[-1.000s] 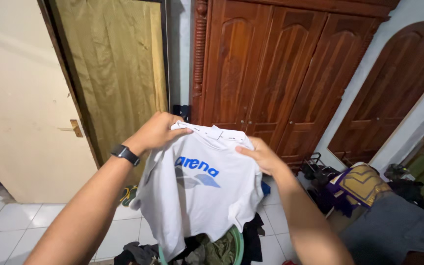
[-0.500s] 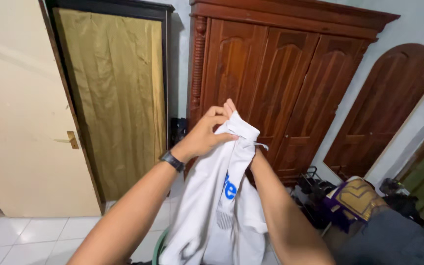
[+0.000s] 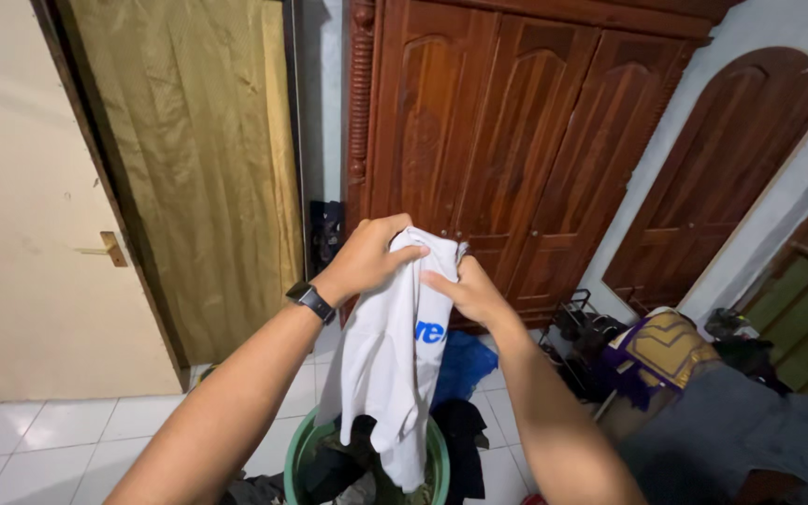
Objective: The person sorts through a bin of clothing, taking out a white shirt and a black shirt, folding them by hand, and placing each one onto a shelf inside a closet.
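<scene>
both hands raised at chest height in front of the wardrobe [image 3: 507,140]. left hand [image 3: 371,257], with a dark watch [image 3: 310,299] on its wrist, is closed around the top edge of a white shirt [image 3: 385,346]; fingers curled over the cloth, knuckles toward the camera. right hand [image 3: 469,292] pinches the same top edge just beside the left, thumb on the near face of the cloth. the two hands are close together, nearly touching.

the shirt is folded lengthwise and hangs straight down from the hands as a narrow strip. part of a blue print shows on its right side, below the right hand. its lower end hangs into the mouth of a green basket [image 3: 438,458] on the white tiled floor [image 3: 67,440]; whether the hem touches the dark clothes inside the basket cannot be told.

surroundings: more dark clothes lie on the floor around the basket, with a blue cloth [image 3: 465,365] behind it. a gold curtain [image 3: 189,159] hangs over a doorway to the left of the wardrobe, and a cream door [image 3: 30,206] stands open at far left. a heap of purple and grey cloth [image 3: 685,374] lies at lower right, under a mirror [image 3: 722,178] leaning on the wall.
</scene>
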